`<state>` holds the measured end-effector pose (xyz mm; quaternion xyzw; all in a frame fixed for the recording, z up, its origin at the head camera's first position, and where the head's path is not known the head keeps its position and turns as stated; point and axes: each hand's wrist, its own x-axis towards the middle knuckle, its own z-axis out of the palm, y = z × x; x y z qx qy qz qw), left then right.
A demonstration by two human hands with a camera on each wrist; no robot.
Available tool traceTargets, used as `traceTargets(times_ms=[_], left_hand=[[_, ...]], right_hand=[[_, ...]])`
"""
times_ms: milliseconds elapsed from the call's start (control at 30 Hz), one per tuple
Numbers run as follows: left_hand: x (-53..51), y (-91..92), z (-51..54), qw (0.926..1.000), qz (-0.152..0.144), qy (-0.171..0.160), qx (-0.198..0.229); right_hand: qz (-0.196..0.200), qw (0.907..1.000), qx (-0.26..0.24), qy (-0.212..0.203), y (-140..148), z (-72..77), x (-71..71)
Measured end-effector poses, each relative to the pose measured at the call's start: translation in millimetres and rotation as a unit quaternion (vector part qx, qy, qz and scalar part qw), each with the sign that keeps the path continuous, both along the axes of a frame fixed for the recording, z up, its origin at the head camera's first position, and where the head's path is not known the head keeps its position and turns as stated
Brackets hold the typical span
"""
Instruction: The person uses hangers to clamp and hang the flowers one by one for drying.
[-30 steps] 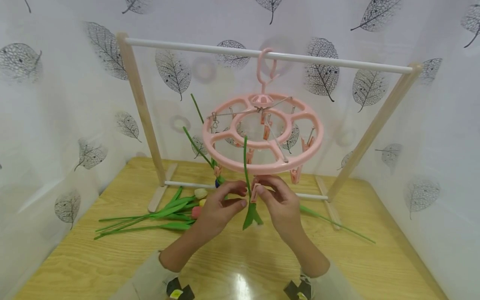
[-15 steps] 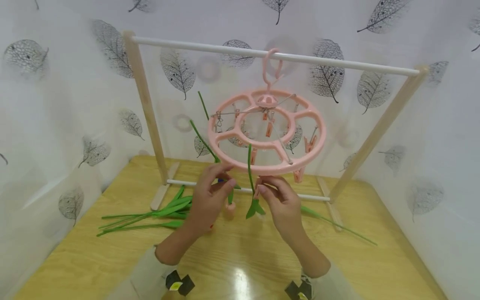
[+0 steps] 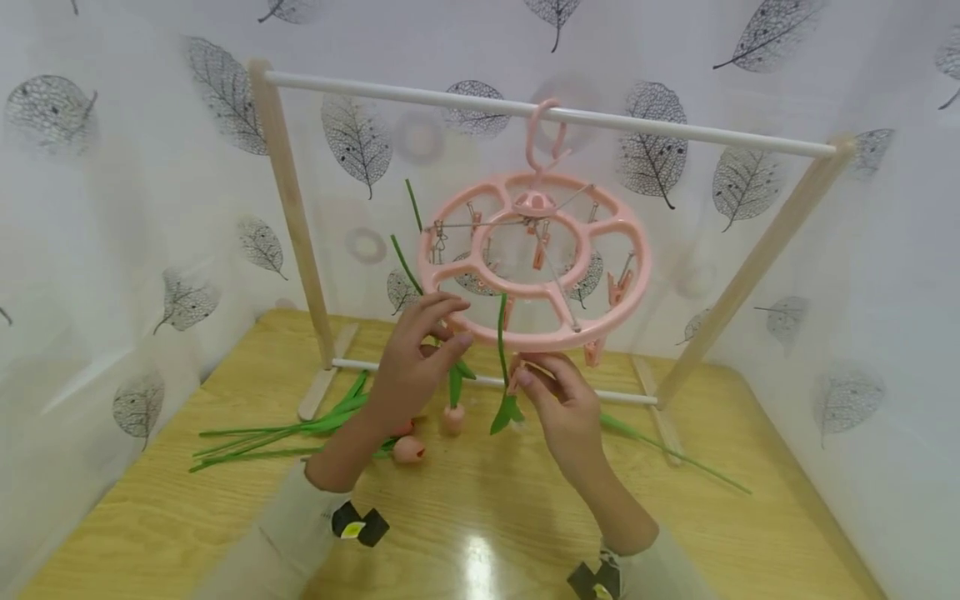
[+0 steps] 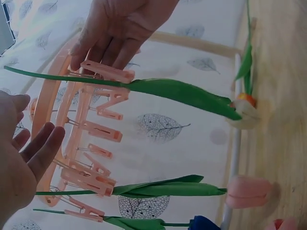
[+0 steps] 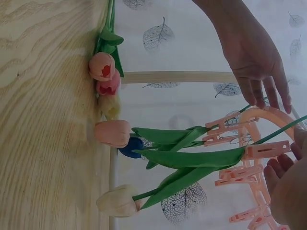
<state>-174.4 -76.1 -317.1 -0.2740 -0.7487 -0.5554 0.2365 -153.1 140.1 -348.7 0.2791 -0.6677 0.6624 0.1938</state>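
A pink round clip hanger (image 3: 540,340) hangs by its hook from a white rail. My right hand (image 3: 566,408) pinches a pink clothes peg (image 4: 108,72) under the ring's front. That peg is on the green stem of a white tulip (image 5: 119,201), which hangs head down. At the ring's left rim is my left hand (image 3: 416,358), fingers extended and holding nothing. The wrist views show it beside the rim; whether it touches is unclear. Beyond it, a peach tulip (image 5: 112,132) and a blue tulip (image 5: 130,148) hang clipped to the ring.
Several tulips (image 3: 300,433) lie on the wooden table (image 3: 465,517) at the left, heads toward the middle. Another green stem (image 3: 690,458) lies at the right. The rack's wooden posts (image 3: 288,208) flank the hanger, and a lower white bar (image 3: 622,397) crosses behind.
My left hand has moved from beside the white tulip's stem left and up to the ring's left rim. The right hand keeps its pinch on the peg. The ring has tilted slightly.
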Motion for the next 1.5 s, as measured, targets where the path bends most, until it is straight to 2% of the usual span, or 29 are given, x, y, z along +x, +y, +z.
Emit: traceTargets(times_ms=[200,333,500,700,900,1133,1300,1500], left_hand=[[-7.7,-2.0,4.3,0.9990,-0.013,-0.005,-0.042],[-12.7,0.5,3.4,0.9975,-0.026,0.009,-0.066],[-14.1,2.9,4.3,0.9963,-0.042,0.025,-0.070],[-16.3,6.8,2.4,0.9960,-0.056,0.029,-0.064],[-18.2,8.3,0.7,0.9965,-0.064,0.012,-0.052],[-19.4,6.6,1.9,0.9963,-0.073,-0.003,-0.045],[-20.5,2.6,1.3,0.9965,-0.074,-0.008,-0.038],[-22.2,1.0,-1.6,0.9964,-0.077,-0.012,-0.031]], right_hand=[[-0.044,0.9982,0.038,-0.012,5.3,-0.4,3.1],[-0.057,0.9961,0.056,-0.035,18.9,-6.5,6.1],[-0.087,0.9898,0.090,-0.067,49.7,-19.6,10.9],[-0.146,0.9745,0.140,-0.096,100.3,-30.9,19.6],[-0.196,0.9515,0.204,-0.122,143.1,-37.9,26.3],[-0.225,0.8998,0.334,-0.168,188.3,-43.4,26.3],[-0.217,0.8814,0.392,-0.152,211.5,-53.1,21.3],[-0.219,0.8523,0.453,-0.143,237.1,-72.3,15.1]])
